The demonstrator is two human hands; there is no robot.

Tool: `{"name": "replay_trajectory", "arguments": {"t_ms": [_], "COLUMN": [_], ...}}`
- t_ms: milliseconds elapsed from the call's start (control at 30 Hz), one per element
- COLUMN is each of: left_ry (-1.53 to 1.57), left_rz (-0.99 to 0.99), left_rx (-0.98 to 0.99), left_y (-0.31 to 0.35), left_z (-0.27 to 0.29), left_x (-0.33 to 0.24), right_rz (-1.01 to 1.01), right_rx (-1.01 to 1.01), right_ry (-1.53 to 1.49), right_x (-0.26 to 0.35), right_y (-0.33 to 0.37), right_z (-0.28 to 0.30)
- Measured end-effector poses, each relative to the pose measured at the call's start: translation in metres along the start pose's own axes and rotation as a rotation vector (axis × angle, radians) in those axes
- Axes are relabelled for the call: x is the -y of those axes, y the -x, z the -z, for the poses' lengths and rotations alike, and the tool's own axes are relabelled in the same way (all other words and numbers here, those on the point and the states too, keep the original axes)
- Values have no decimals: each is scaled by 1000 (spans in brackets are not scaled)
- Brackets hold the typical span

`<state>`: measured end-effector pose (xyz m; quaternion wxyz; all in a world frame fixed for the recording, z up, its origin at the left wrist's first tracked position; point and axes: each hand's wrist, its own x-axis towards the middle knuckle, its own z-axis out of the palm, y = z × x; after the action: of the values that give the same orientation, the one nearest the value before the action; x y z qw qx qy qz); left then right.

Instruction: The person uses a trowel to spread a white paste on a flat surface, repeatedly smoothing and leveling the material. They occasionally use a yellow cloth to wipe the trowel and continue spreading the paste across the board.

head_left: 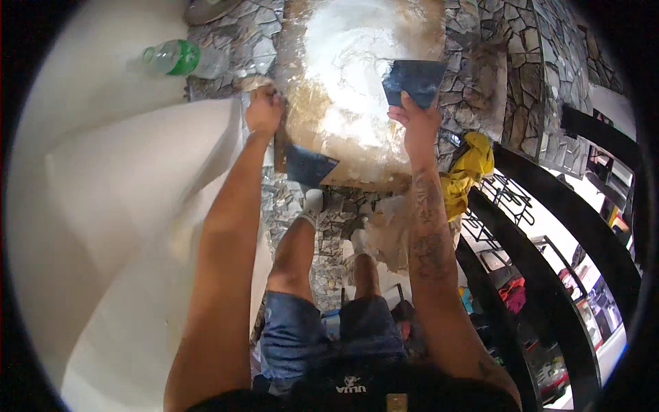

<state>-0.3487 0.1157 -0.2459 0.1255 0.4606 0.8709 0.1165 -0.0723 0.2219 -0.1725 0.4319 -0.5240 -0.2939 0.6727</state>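
My right hand (417,118) grips a dark blue, flat trapezoid scraper (413,79), thumb on its face, over the right side of a brown board (309,123). White paste or powder (347,55) is spread across the board, thickest toward the far middle and thin and streaky nearer me. My left hand (265,110) is closed at the board's left edge, its fingers curled against it; the fingertips are partly hidden. A second dark blue scraper (307,165) lies flat at the board's near left corner, touched by neither hand.
A clear plastic bottle with a green label (184,58) lies left of the board. Pale sheeting (137,158) covers the left side. Yellow cloth (470,172) hangs by black railing bars (549,185) on the right, with a lower level visible beyond. Stone-patterned flooring (281,213) surrounds my feet.
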Motion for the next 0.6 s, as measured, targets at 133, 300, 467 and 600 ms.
{"name": "replay_trajectory", "arguments": {"t_ms": [133, 300, 467, 600], "left_ry": [138, 380, 1564, 1647], "left_rz": [210, 799, 1271, 953], "left_rx": [-150, -297, 521, 581], "left_y": [79, 199, 219, 201], "left_z": [4, -10, -26, -34], "left_x": [-35, 18, -79, -77], "right_rz": [-144, -225, -313, -245], "right_rx": [4, -8, -76, 18], "right_ry": [-242, -260, -167, -234], "right_x": [-1, 9, 6, 3], "right_y": [22, 77, 92, 114], "right_z": [39, 1, 55, 39]}}
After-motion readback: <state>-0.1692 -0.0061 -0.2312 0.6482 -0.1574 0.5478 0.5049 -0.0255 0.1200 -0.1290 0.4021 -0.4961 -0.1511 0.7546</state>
